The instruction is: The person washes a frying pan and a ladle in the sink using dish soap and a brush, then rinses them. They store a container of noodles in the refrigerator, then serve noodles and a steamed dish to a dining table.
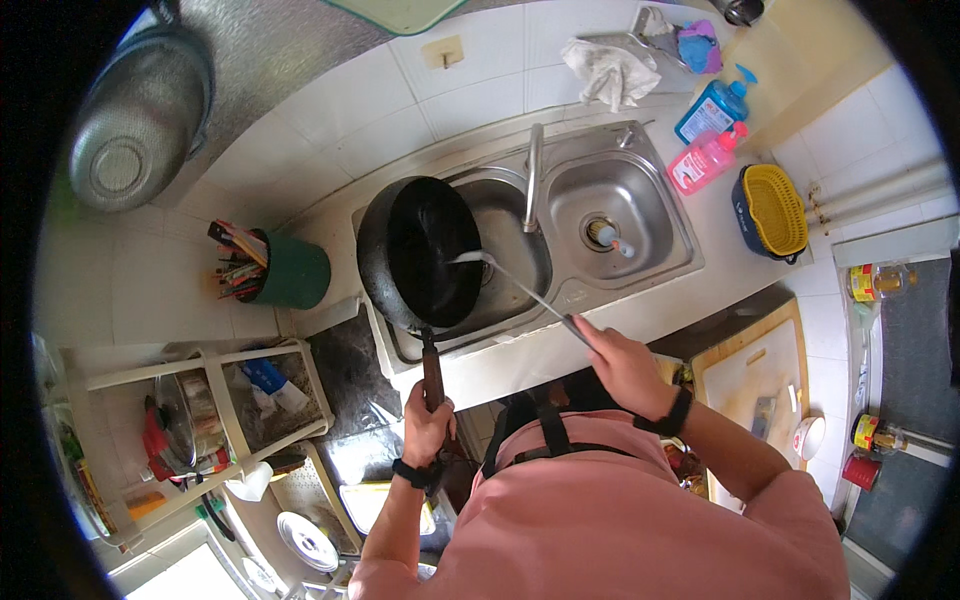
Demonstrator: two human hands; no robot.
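My left hand [427, 424] grips the wooden handle of a black wok [382, 255]. The wok is tilted on its side over the left basin [517, 217] of a steel double sink, its dark inside facing right. In my right hand [626, 367] is the dark grip of a long-handled metal cooking utensil [525, 289]. Its pale head reaches to the wok's inside; whether it touches the surface, and whether it is a ladle or a turner, I cannot tell. The faucet [534, 176] stands between the two basins.
A small brush [611, 236] lies at the right basin's drain. Blue [712, 112] and pink [703, 159] pump bottles and a yellow basket [776, 199] stand right of the sink. A green chopstick holder [296, 268] is at left. Cutting boards [750, 352] lie by my right arm.
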